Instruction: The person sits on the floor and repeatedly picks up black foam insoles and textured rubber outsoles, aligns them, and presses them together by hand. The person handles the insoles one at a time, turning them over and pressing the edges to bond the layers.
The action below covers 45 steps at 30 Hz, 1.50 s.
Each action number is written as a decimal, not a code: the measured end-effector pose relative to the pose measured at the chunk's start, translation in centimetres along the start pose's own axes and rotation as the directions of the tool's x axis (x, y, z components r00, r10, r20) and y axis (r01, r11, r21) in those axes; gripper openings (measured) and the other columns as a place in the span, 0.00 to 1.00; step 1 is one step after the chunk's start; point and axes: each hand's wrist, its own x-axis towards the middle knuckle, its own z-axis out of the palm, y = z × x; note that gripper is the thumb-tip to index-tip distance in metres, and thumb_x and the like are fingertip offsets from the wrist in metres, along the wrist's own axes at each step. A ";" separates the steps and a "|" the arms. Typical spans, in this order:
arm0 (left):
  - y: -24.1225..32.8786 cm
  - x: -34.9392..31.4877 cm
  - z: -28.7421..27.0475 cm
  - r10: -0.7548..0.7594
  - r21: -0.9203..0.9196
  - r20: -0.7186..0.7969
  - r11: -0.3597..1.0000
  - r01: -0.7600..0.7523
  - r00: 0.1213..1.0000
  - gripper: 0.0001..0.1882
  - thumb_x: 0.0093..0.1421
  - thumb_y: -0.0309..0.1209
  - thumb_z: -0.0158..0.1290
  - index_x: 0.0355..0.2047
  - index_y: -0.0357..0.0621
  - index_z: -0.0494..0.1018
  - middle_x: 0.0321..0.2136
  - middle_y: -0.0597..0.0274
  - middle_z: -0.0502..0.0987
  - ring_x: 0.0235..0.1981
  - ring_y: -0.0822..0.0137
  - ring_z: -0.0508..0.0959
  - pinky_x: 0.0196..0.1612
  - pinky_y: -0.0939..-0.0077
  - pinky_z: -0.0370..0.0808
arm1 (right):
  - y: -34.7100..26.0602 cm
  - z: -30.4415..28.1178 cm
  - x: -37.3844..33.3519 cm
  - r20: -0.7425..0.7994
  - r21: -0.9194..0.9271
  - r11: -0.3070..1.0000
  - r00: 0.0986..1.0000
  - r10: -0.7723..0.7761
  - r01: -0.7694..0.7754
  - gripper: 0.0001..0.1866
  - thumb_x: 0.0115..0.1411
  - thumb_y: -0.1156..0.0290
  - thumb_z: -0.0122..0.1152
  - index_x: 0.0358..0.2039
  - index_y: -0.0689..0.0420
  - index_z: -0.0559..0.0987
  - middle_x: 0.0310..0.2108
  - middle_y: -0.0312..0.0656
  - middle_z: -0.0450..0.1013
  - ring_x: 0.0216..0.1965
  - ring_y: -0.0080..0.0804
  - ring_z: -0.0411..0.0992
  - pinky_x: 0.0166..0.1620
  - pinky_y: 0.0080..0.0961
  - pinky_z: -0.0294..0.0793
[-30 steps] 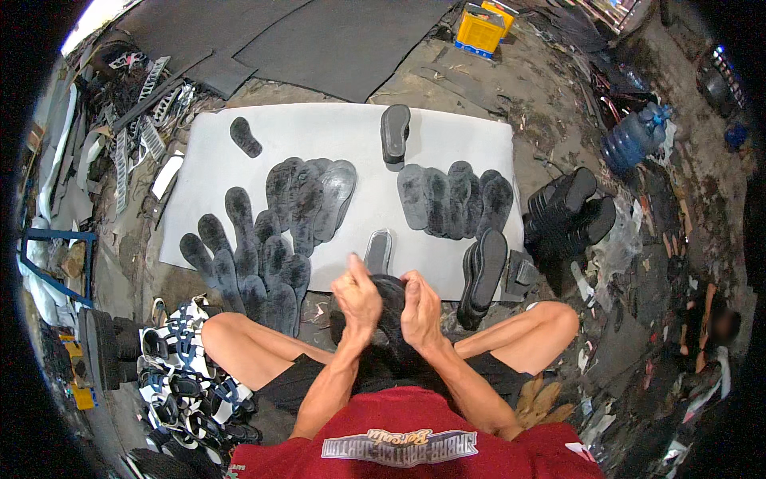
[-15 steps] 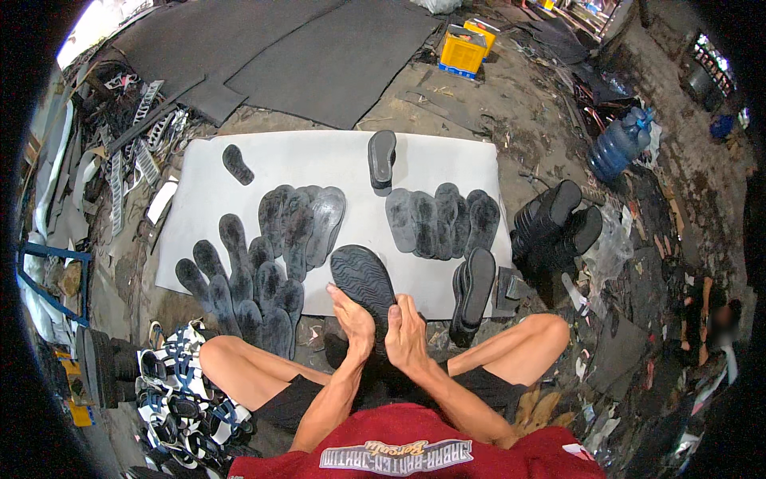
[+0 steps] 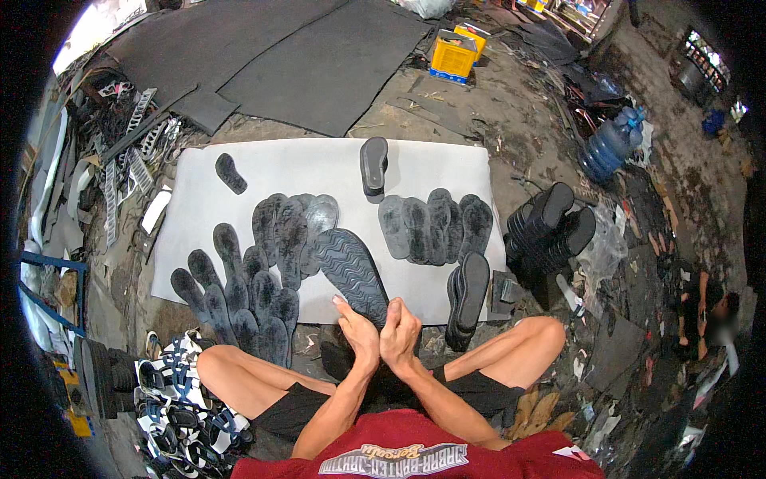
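Between my hands is a black shoe sole (image 3: 351, 270), its wavy tread facing up and its far end tilted to the left over the white sheet (image 3: 191, 176). My left hand (image 3: 358, 335) is closed on the left of its near end. On the right of that end, my right hand (image 3: 400, 334) grips with the thumb on top; the fingers beneath are partly hidden. Flat dark sole pieces (image 3: 291, 231) lie overlapping just beyond and to the left. Another overlapping row of sole pieces (image 3: 439, 223) lies to the right, with a small stack of soles (image 3: 471, 295) nearer me.
A single sole piece (image 3: 230, 174) and a thick sole (image 3: 373, 165) lie at the sheet's far side. Stacked black soles (image 3: 550, 227) stand to the right, strapped sandal uppers (image 3: 179, 407) at lower left. Beyond are black sheets (image 3: 295, 72), a yellow tin (image 3: 453, 56) and a blue water jug (image 3: 610, 148).
The sole has swung further to the left and slid forward from my hands. My hands have come closer together at its near end. The view has shifted slightly.
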 end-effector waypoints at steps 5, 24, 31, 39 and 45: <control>2.3 -2.3 -2.0 0.071 0.051 0.312 0.995 -0.091 0.947 0.39 0.83 0.52 0.32 0.36 0.20 0.71 0.28 0.45 0.74 0.34 0.55 0.68 0.45 0.52 0.70 | 0.8 -0.8 2.0 0.021 0.042 0.964 0.965 0.261 -0.261 0.39 0.83 0.47 0.36 0.39 0.72 0.84 0.32 0.67 0.79 0.34 0.50 0.79 0.42 0.50 0.73; 9.2 0.5 -5.2 0.868 -0.422 0.468 0.385 -0.821 0.166 0.57 0.42 0.37 0.79 0.67 0.42 0.56 0.53 0.48 0.64 0.52 0.53 0.69 0.56 0.57 0.71 | -8.2 -13.5 3.2 0.440 0.366 0.866 0.756 -0.484 0.342 0.48 0.67 0.41 0.69 0.72 0.68 0.68 0.67 0.56 0.72 0.68 0.45 0.71 0.72 0.40 0.67; 7.4 -0.1 -5.2 0.873 -0.391 0.432 0.409 -0.825 0.228 0.50 0.54 0.56 0.74 0.64 0.39 0.62 0.51 0.46 0.68 0.53 0.48 0.70 0.57 0.49 0.70 | -9.5 -11.4 0.8 0.327 0.106 0.811 0.750 -0.574 0.575 0.32 0.65 0.67 0.75 0.65 0.67 0.77 0.61 0.59 0.79 0.59 0.55 0.81 0.62 0.41 0.79; 10.2 -0.9 -5.4 0.692 0.022 0.324 0.676 -0.737 0.645 0.52 0.51 0.49 0.79 0.63 0.32 0.60 0.53 0.44 0.67 0.54 0.49 0.70 0.59 0.54 0.69 | -7.2 -8.9 2.3 0.307 0.531 0.839 0.896 -0.322 0.120 0.58 0.58 0.53 0.81 0.79 0.62 0.56 0.74 0.63 0.63 0.72 0.56 0.68 0.71 0.46 0.69; 4.9 4.3 -3.5 -0.333 -0.059 0.438 0.916 0.397 0.835 0.62 0.55 0.52 0.75 0.70 0.31 0.45 0.62 0.40 0.61 0.64 0.52 0.67 0.69 0.59 0.64 | 3.9 -4.5 -2.8 0.576 -0.163 0.797 0.712 -0.401 0.581 0.52 0.56 0.67 0.79 0.78 0.47 0.61 0.74 0.63 0.58 0.69 0.70 0.65 0.69 0.52 0.70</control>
